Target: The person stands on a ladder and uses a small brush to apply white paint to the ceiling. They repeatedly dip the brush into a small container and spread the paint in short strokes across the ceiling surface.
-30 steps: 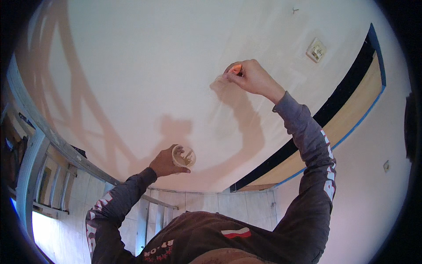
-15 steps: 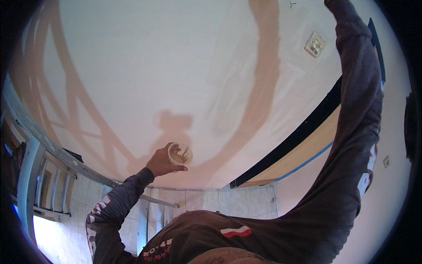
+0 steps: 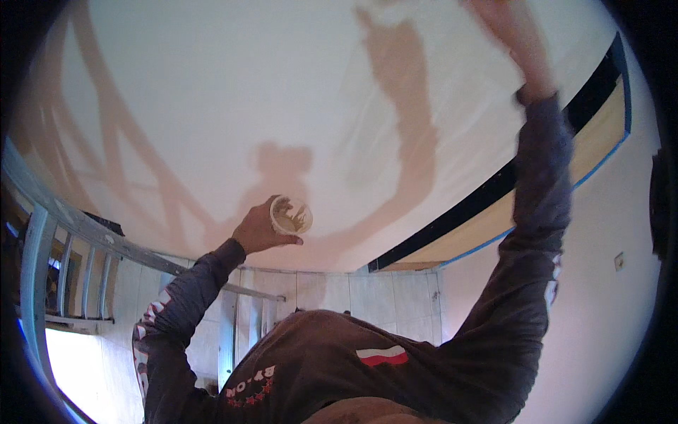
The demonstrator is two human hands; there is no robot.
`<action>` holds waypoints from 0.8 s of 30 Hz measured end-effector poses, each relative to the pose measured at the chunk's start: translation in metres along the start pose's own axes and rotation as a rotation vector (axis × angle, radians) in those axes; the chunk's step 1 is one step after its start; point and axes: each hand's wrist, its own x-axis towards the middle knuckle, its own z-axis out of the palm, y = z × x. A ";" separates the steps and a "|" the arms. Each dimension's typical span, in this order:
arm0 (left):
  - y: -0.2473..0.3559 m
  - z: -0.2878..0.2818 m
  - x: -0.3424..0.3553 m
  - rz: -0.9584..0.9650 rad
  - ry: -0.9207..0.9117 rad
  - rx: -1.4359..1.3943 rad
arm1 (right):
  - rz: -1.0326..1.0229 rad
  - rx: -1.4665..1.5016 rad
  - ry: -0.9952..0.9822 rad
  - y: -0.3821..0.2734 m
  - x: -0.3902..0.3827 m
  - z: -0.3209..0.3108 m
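Observation:
My left hand [image 3: 256, 227] is closed around a small round whitish tub [image 3: 292, 218], its thumb low on the near side. The tub's open top faces me, and a greyish-beige paste lines its bottom and inner wall. High on the right, my right arm reaches up to the pale wall [image 3: 226, 99]. My right hand [image 3: 512, 39] is blurred and cut off by the top edge, so its fingers and anything in them are hidden. Faint streaks mark the wall left of this hand, where the arm's shadow [image 3: 406, 106] falls.
A metal ladder [image 3: 37, 261] stands at the left, with rungs and rails behind it. A black-edged, wood-coloured panel [image 3: 487, 219] with blue trim runs along the right. Light tiles [image 3: 367, 293] cover the floor below. A small wall fitting [image 3: 619, 261] is at far right.
My right hand has come down and left into view, its shadow moving with it. The left hand with the tub sits slightly higher in the picture. The square wall box no longer shows.

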 end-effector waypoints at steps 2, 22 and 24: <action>0.005 -0.002 0.001 -0.021 -0.029 0.037 | 0.064 0.161 -0.165 0.030 -0.076 0.089; 0.013 -0.004 -0.004 -0.090 -0.031 -0.030 | 0.073 -0.089 -0.100 0.012 0.035 0.035; 0.014 -0.005 -0.005 -0.083 -0.023 -0.017 | -0.021 -0.255 0.001 0.018 0.069 0.003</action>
